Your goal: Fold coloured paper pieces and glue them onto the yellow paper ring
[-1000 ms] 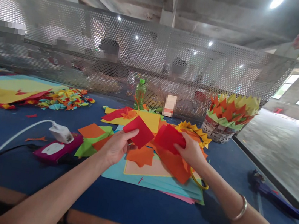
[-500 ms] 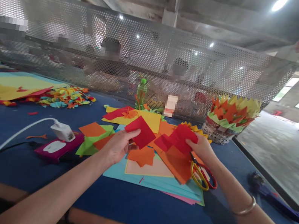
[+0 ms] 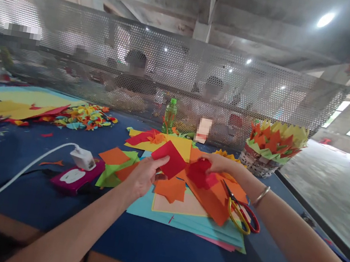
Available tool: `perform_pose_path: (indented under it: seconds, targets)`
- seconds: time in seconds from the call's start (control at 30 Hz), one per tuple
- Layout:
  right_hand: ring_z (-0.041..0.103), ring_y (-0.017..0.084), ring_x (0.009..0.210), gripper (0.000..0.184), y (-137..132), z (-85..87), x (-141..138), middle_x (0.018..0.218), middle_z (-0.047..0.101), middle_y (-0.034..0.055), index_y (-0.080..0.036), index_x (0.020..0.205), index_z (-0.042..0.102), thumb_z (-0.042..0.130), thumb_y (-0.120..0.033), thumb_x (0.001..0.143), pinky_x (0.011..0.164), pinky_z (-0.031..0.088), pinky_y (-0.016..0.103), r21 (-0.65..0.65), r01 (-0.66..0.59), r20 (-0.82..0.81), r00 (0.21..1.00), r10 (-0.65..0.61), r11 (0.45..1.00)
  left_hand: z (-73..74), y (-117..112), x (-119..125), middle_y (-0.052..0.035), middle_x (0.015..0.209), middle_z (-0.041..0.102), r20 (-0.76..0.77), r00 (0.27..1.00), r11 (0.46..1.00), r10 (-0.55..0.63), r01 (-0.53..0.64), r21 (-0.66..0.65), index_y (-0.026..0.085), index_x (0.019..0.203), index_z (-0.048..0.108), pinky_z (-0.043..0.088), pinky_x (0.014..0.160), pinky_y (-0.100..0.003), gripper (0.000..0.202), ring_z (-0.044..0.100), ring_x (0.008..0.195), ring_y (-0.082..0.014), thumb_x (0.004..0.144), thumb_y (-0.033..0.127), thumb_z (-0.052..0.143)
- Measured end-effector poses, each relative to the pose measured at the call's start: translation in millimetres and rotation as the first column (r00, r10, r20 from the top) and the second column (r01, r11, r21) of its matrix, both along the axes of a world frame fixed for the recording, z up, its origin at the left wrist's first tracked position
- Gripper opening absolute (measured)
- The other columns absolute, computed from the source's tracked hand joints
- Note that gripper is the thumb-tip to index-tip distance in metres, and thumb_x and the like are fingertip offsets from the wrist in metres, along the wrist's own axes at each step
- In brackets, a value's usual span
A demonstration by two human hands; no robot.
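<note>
Between thumb and fingers, my left hand [image 3: 149, 173] grips a red felt square [image 3: 172, 159], one corner pointing up. My right hand [image 3: 218, 165] pinches a blurred red felt piece [image 3: 200, 173] beside it; its exact outline is smeared. Under both hands lie orange felt pieces [image 3: 170, 189], a large orange sheet [image 3: 216, 207] and a stack of light blue sheets [image 3: 180, 219]. Scissors [image 3: 242, 211] with one yellow and one red handle rest on the right of the stack, below my right wrist. Green felt [image 3: 114, 170] lies left of my left hand.
A purple power strip [image 3: 76, 177] with a white charger [image 3: 83, 158] and cable sits left. Felt scraps [image 3: 88, 116] are heaped behind it. A green bottle [image 3: 170, 117] stands before the perforated metal screen [image 3: 178, 73]; a woven basket [image 3: 259, 160] with felt points is right. People sit beyond the screen.
My right hand has moved left with its red felt, closer to the square in my left hand. My left hand keeps its hold. The whole view has shifted slightly.
</note>
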State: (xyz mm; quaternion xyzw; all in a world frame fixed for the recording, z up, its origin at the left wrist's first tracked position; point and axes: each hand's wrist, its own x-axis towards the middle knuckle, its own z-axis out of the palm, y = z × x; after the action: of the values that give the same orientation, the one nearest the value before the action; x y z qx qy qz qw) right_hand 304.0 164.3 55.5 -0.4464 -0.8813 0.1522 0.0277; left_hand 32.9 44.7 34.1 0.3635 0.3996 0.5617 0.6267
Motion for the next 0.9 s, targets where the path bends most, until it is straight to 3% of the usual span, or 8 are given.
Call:
perform_pose_path:
  seconds: [0.2, 0.47, 0.63, 0.9]
  targets:
    - [0.062, 0.023, 0.111, 0.035, 7, 2.1, -17, 0.126, 0.062, 0.0084, -0.017, 0.123, 0.060, 0.064, -0.036, 0.094, 0.095, 0.053, 0.047, -0.091, -0.136, 0.077, 0.987, 0.143, 0.987, -1.4, -1, -1, -0.0122, 0.096, 0.077, 0.010, 0.999, 0.999, -0.038, 0.038, 0.032, 0.013, 0.095, 0.075, 0.052, 0.051, -0.023, 0.036, 0.070, 0.075, -0.0194, 0.067, 0.034, 0.085]
    - [0.066, 0.019, 0.098, 0.030, 4, -7.7, -9, 0.114, 0.066, 0.0063, -0.016, 0.116, 0.063, 0.063, -0.037, 0.095, 0.085, 0.057, 0.041, -0.108, -0.071, 0.069, 0.994, 0.079, 0.992, 0.3, 0, -1, -0.0125, 0.098, 0.076, 0.005, 1.000, 1.000, -0.025, 0.024, 0.018, 0.013, 0.093, 0.074, 0.052, 0.051, -0.024, 0.030, 0.070, 0.075, -0.0194, 0.072, 0.033, 0.081]
    - [0.066, 0.018, 0.093, 0.028, -16, -5.9, -1, 0.109, 0.067, 0.0048, -0.016, 0.112, 0.064, 0.062, -0.038, 0.095, 0.082, 0.057, 0.038, -0.035, -0.037, 0.084, 0.996, 0.039, 0.999, 1.4, 0, -1, -0.0130, 0.100, 0.076, 0.006, 1.000, 0.999, -0.029, 0.029, 0.022, 0.012, 0.094, 0.074, 0.051, 0.049, -0.023, 0.030, 0.070, 0.075, -0.0193, 0.072, 0.031, 0.081]
    - [0.065, 0.018, 0.090, 0.030, -71, 24.1, 15, 0.101, 0.066, 0.0028, -0.016, 0.110, 0.063, 0.066, -0.039, 0.092, 0.083, 0.054, 0.039, 0.228, 0.127, -0.107, 0.989, -0.105, 0.965, 1.6, 0, 0, -0.0140, 0.097, 0.076, 0.021, 1.000, 1.000, -0.020, 0.020, 0.020, 0.011, 0.098, 0.074, 0.050, 0.049, -0.023, 0.036, 0.071, 0.074, -0.0200, 0.069, 0.031, 0.083]
